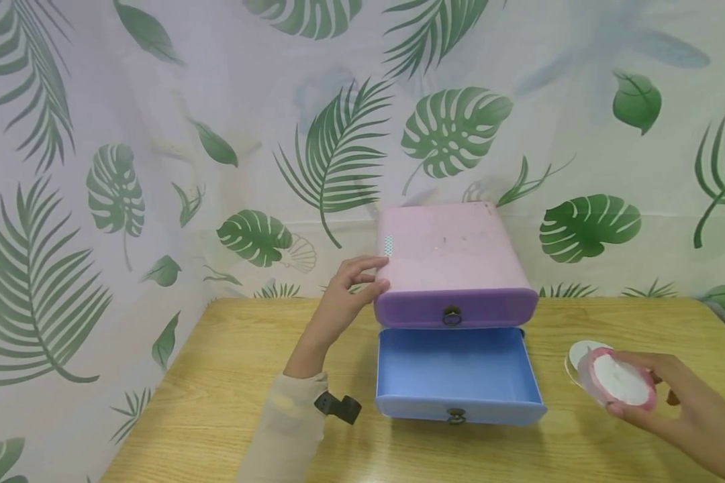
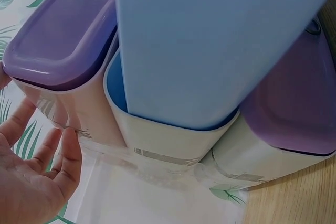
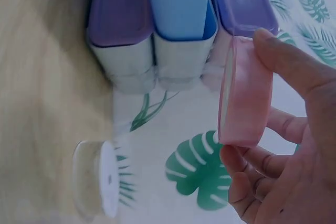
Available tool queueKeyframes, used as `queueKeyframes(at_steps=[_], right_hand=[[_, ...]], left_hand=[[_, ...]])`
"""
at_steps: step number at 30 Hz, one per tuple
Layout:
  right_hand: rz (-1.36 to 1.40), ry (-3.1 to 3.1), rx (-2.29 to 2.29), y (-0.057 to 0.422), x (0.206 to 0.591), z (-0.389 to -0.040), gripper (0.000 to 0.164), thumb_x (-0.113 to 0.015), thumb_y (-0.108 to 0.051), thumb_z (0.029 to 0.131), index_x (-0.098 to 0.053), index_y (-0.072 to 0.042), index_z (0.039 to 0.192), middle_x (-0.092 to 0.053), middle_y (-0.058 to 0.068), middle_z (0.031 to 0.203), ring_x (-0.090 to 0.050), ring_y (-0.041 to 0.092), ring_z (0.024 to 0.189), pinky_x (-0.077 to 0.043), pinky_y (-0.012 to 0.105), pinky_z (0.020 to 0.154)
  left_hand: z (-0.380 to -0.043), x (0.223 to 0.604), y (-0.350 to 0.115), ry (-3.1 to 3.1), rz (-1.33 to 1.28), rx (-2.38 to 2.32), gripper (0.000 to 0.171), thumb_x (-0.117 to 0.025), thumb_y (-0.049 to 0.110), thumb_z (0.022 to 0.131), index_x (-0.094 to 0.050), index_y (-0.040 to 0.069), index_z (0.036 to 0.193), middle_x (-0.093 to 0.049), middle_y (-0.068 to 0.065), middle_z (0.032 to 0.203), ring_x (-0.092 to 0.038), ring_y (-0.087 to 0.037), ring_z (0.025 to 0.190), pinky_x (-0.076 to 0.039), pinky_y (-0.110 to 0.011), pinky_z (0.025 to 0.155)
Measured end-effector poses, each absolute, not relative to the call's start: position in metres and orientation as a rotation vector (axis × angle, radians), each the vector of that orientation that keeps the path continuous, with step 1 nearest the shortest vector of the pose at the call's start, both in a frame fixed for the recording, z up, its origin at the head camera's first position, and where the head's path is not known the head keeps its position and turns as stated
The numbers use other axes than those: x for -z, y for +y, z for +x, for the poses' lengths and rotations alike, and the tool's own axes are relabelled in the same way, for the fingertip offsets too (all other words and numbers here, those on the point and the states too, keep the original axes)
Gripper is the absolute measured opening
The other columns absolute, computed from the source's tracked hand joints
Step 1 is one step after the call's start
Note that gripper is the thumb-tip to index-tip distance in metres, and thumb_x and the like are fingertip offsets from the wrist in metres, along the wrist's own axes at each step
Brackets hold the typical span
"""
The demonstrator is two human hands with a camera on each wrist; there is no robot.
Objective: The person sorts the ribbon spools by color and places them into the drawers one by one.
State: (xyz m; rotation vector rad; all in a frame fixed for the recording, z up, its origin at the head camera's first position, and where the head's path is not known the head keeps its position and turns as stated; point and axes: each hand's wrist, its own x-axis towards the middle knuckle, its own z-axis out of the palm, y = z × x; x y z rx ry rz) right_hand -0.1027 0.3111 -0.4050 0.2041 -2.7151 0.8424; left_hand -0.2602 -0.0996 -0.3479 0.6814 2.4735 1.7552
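A small drawer unit with a pink top (image 1: 447,248) stands on the table. Its purple top drawer (image 1: 407,310) is closed, while the blue drawer (image 1: 459,365) below is pulled out and holds nothing. My left hand (image 1: 341,298) touches the unit's left side near the top front corner, fingers lightly bent. In the left wrist view, its fingertips (image 2: 69,137) rest along the side of the upper shell. My right hand (image 1: 685,402), right of the blue drawer, grips a roll of pink ribbon (image 3: 251,98) between thumb and fingers, above the table.
A white-sided spool (image 3: 109,179) stands on the table right of the unit, partly behind the pink roll in the head view. Another purple drawer (image 2: 294,98) sits closed at the bottom. A leaf-print cloth (image 1: 459,54) hangs behind the wooden table (image 1: 217,389).
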Motion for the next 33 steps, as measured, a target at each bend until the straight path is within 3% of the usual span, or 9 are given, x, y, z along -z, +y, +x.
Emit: queueKeyframes(at_steps=[3,7,10,21,27,33], right_hand=[[0.226,-2.722,-0.840,0.305,0.397,-0.106,0.065,-0.084,-0.022,0.073,-0.055,-0.006,0.128,-0.056,0.009,0.116,-0.030,-0.014,0.082,-0.030,0.018,0.058],[0.323,-2.649,-0.873,0.298,0.388,-0.113,0.067,-0.086,-0.019,0.069,-0.057,-0.011,0.128,-0.050,-0.025,0.109,-0.038,-0.008,0.082,-0.030,0.015,0.062],[0.336,-2.651,-0.884,0.292,0.381,-0.115,0.066,-0.085,-0.021,0.071,-0.057,-0.017,0.130,-0.045,-0.036,0.106,-0.040,-0.008,0.083,-0.030,0.014,0.065],[0.289,-2.710,-0.869,0.261,0.357,-0.120,0.064,-0.085,-0.030,0.070,-0.058,-0.022,0.128,-0.056,-0.019,0.094,-0.039,-0.001,0.079,-0.034,0.021,0.060],[0.436,-2.615,-0.858,0.239,0.353,-0.124,0.064,-0.088,-0.028,0.067,-0.061,-0.020,0.125,-0.059,-0.018,0.100,-0.044,-0.002,0.080,-0.036,0.017,0.064],[0.514,-2.617,-0.822,0.219,0.351,-0.129,0.066,-0.088,-0.032,0.065,-0.063,-0.014,0.123,-0.067,0.003,0.112,-0.046,-0.002,0.086,-0.041,0.020,0.064]], left_hand=[[-0.260,0.348,-0.099,2.476,0.680,-1.748,0.042,-0.063,0.027,0.093,-0.056,0.023,0.134,-0.037,-0.001,0.147,-0.049,-0.029,0.122,-0.052,-0.042,0.093],[-0.260,0.348,-0.100,2.469,0.680,-1.759,0.042,-0.063,0.027,0.093,-0.056,0.023,0.134,-0.037,-0.001,0.147,-0.049,-0.029,0.121,-0.052,-0.042,0.092],[-0.261,0.348,-0.099,2.467,0.688,-1.761,0.043,-0.063,0.027,0.093,-0.056,0.022,0.135,-0.037,-0.001,0.147,-0.049,-0.029,0.121,-0.052,-0.042,0.092],[-0.259,0.347,-0.100,2.471,0.683,-1.754,0.043,-0.063,0.030,0.093,-0.056,0.023,0.134,-0.037,0.000,0.147,-0.049,-0.028,0.122,-0.052,-0.041,0.091],[-0.259,0.347,-0.100,2.478,0.678,-1.754,0.042,-0.063,0.030,0.093,-0.057,0.024,0.134,-0.038,0.000,0.147,-0.049,-0.028,0.122,-0.052,-0.043,0.092],[-0.260,0.349,-0.100,2.471,0.686,-1.762,0.043,-0.063,0.031,0.092,-0.057,0.023,0.134,-0.037,0.000,0.147,-0.049,-0.029,0.122,-0.053,-0.042,0.091]])
